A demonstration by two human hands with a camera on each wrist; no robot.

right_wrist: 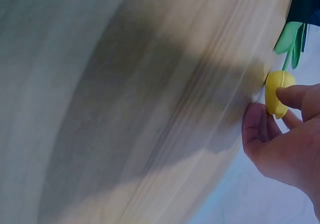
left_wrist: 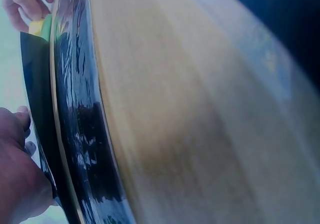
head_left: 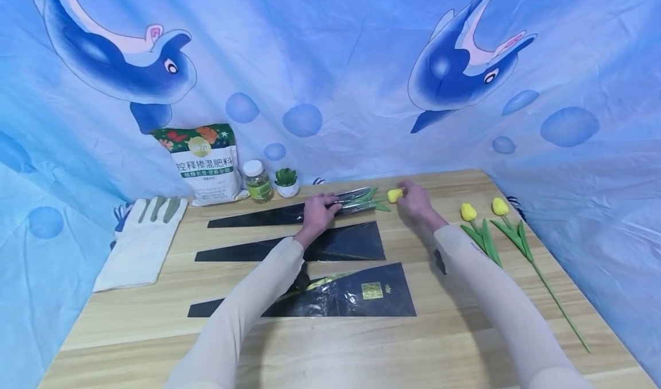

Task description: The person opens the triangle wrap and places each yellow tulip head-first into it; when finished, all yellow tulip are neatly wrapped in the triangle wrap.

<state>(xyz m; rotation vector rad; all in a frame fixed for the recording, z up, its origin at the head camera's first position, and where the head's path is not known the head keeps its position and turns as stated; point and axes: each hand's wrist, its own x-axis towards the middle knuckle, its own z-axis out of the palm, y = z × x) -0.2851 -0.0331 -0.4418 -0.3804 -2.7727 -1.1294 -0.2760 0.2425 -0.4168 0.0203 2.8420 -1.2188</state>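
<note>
At the far side of the bench [head_left: 361, 349], the left hand [head_left: 317, 212] lies on the black flower sleeve [head_left: 258, 217], its grip curled over it. The right hand [head_left: 415, 202] has its grip pinched on the yellow tulip [head_left: 395, 195] head poking out of the sleeve's mouth

We see our left hand [left_wrist: 17, 171] resting on a glossy black sleeve [left_wrist: 75, 114] on the wooden table [left_wrist: 200, 109], our right hand [left_wrist: 22, 2] touching a yellow flower [left_wrist: 36, 27].
</note>
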